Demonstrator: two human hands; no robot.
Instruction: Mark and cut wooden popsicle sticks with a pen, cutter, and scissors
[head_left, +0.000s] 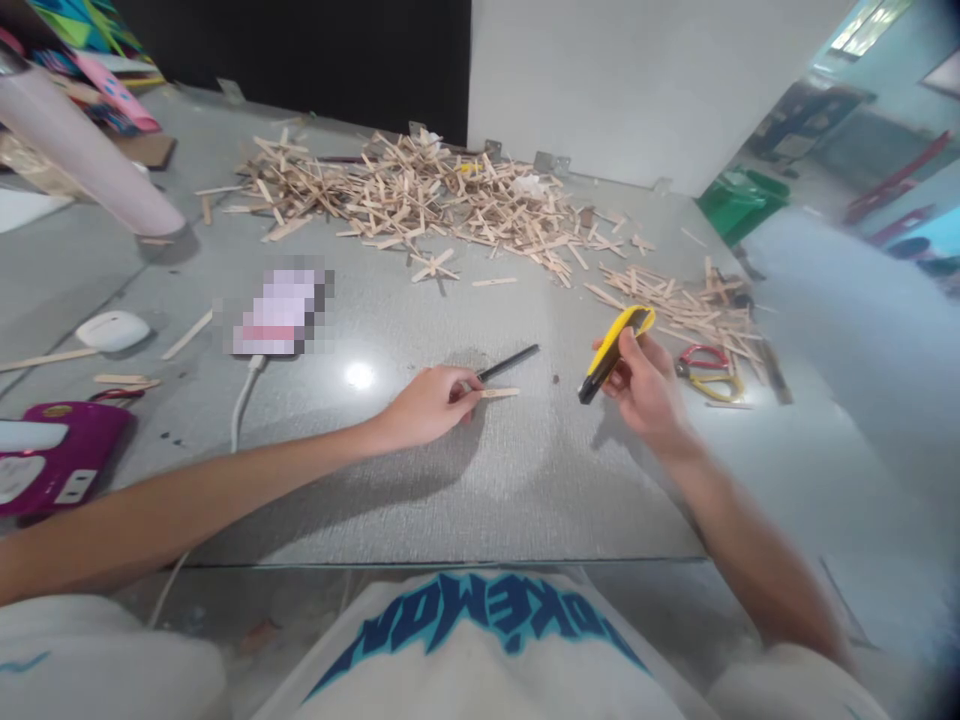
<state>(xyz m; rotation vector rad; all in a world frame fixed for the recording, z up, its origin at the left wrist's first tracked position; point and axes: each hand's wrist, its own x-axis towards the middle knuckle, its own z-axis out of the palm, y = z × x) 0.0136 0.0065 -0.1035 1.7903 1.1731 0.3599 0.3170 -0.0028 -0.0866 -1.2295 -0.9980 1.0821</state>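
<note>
My left hand (439, 402) pinches a short flat wooden stick (501, 393) just above the grey table (390, 510). A thin dark rod (511, 361), like a pen or pencil, extends beyond the same fingers; I cannot tell whether they grip it or it lies on the table behind them. To the right, my right hand (649, 385) is closed around a yellow and black utility knife (616, 350), raised over the table with its black end tilted down and left. Whether any blade sticks out does not show.
A heap of wooden sticks (420, 195) lies at the back, a smaller pile (675, 305) at the right. Pliers with red and yellow handles (712, 378) lie there too. Leftward are a phone (277, 312) on a cable, a white case (113, 331), a purple box (82, 455) and a pink bottle (90, 150).
</note>
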